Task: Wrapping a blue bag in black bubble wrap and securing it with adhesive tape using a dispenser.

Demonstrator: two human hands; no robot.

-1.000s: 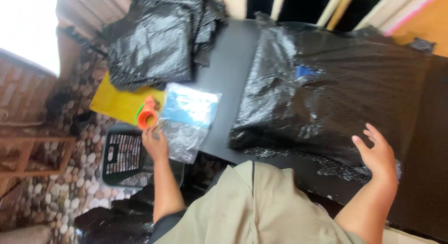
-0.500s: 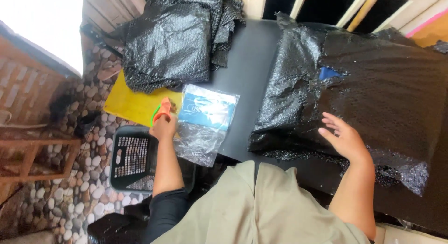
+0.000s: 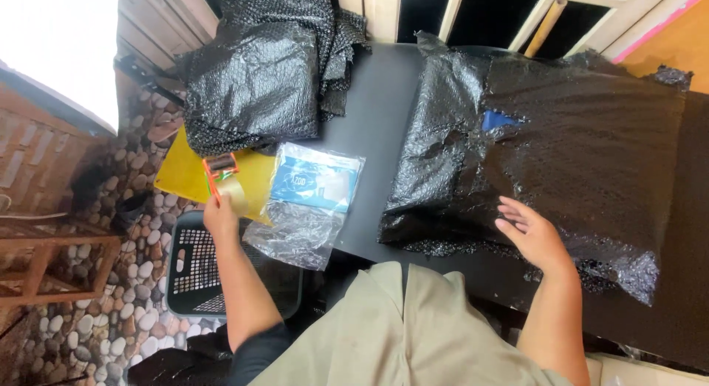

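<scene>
The tape dispenser [image 3: 221, 180], orange-framed with a roll of tan tape, lies on the yellow board [image 3: 177, 180] at the left edge of the black table [image 3: 373, 113]. Your left hand [image 3: 220, 217] has moved up onto it: a second ago it sat lower, by the clear plastic bag [image 3: 306, 209], and now your fingers close around the near end of the roll. It looks like you are taking hold of the dispenser, though I cannot tell how firm the grip is.

Your right hand [image 3: 533, 235] has come in too. It hung off the far right edge of the black bubble-wrapped parcel [image 3: 561, 157] before; now it rests open, fingers spread, on the parcel's near edge, holding nothing. So one hand has the tape and the other steadies the wrap.

Behind the board sits a heap of loose black bubble wrap [image 3: 258, 76]; below it, a dark slotted crate [image 3: 196, 271] on the pebbled floor [image 3: 96, 319].
</scene>
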